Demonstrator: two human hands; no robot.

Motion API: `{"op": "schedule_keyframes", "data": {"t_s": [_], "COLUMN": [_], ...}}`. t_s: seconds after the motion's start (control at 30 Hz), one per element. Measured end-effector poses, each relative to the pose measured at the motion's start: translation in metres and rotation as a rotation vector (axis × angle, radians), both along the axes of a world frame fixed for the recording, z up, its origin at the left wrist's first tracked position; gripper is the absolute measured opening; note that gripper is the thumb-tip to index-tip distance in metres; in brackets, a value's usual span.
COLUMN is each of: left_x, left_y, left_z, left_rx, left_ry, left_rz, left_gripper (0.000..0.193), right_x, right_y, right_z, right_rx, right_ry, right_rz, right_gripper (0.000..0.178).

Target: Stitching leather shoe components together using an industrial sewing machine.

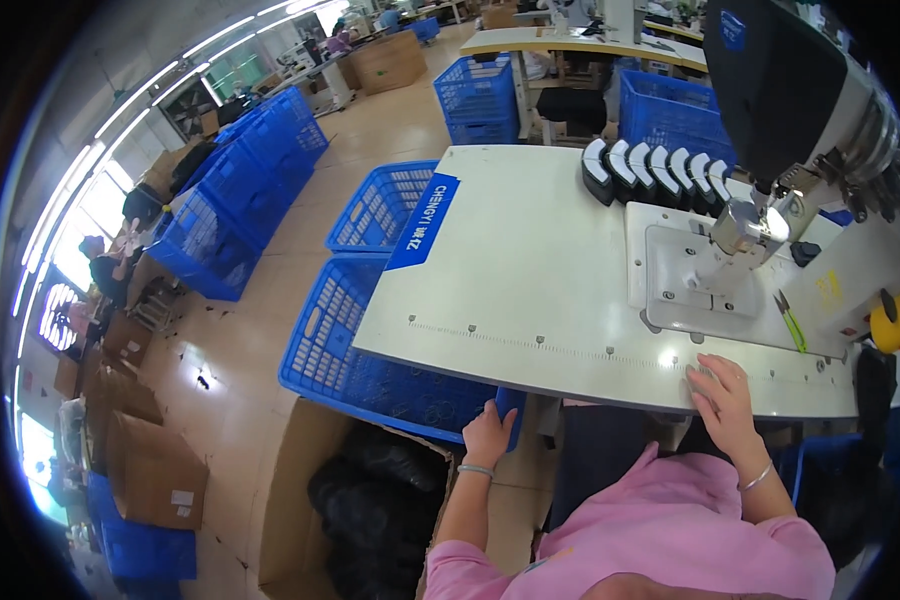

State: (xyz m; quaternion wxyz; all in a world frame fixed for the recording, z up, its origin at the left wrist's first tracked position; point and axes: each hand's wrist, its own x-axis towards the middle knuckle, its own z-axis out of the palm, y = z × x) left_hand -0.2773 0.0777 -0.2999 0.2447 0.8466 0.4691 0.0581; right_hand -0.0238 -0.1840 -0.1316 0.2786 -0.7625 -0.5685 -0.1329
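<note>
We look down on a white worktop [530, 260] bearing a sewing machine [800, 110], whose foot sits over a pale base plate [690, 290]. Our right hand [722, 392] lies flat on the near edge of the worktop, palm down, its fingers [703, 376] spread loosely and closed on nothing; a bracelet circles the wrist. Our left hand [488, 432] hangs below the worktop's edge, at the rim of a blue plastic crate [340, 350] and just above an open cardboard box [300, 490] that holds black material [370, 510]; we cannot tell whether its fingers grip anything. A curved row of black-and-white pieces [655, 170] stands at the far side of the worktop, left of the machine. Green-handled snips [792, 325] lie on the plate's right margin, well apart from both hands. Further blue crates [240, 190] line the floor at left.
</note>
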Motion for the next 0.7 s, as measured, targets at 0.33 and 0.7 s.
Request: {"op": "schedule_keyframes", "data": {"t_s": [0.33, 0.7], "left_x": [0.005, 0.007], "left_y": [-0.006, -0.009], "left_z": [-0.031, -0.053], "left_rx": [0.311, 0.461], "left_ry": [-0.068, -0.171], "left_rz": [0.107, 0.214], "left_gripper": [0.021, 0.01], "right_x": [-0.021, -0.035], "right_y": [0.029, 0.043], "right_z": [-0.013, -0.025], "right_rx": [-0.247, -0.236], "right_ry": [-0.041, -0.103], "right_rz": [0.027, -0.007], "right_gripper": [0.046, 0.043]}}
